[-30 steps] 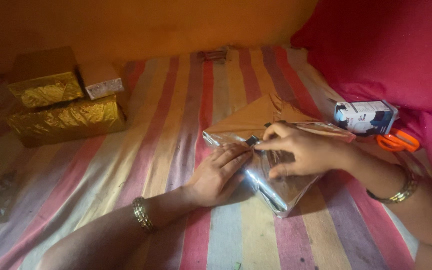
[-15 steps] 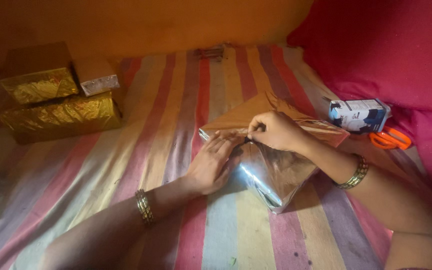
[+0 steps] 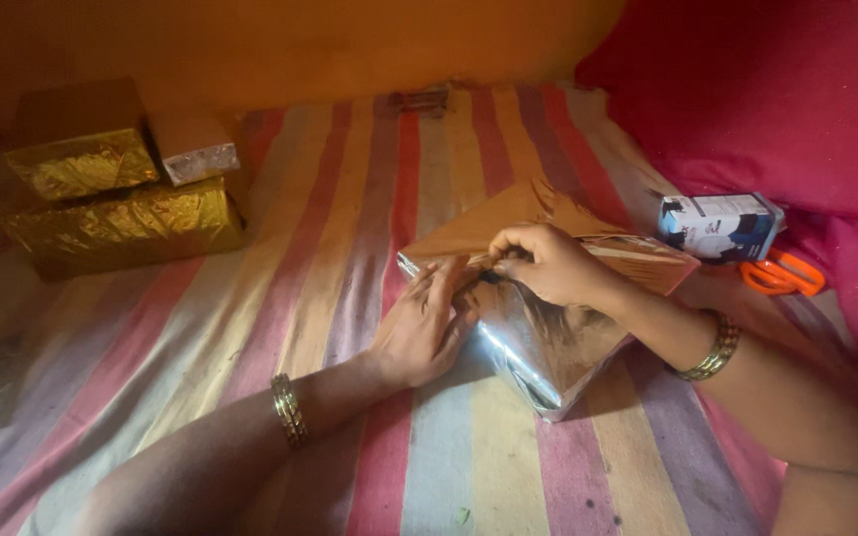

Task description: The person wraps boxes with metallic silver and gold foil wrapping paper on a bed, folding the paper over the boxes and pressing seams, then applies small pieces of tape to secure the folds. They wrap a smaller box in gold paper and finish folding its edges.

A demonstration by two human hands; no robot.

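Head view: nearest, a striped cloth (image 3: 350,298) covers the surface, and the person's two forearms, each with a gold bangle, reach across it. The left hand (image 3: 427,328) lies flat, fingers together, pressing the near-left face of a box wrapped in silver foil (image 3: 548,342) at the middle of the cloth. The right hand (image 3: 546,263) rests on top of the box, fingertips pinched on a fold of the foil. Further right lie orange scissors (image 3: 782,273) and a small carton (image 3: 722,226). At far left sit gold-wrapped boxes (image 3: 121,203).
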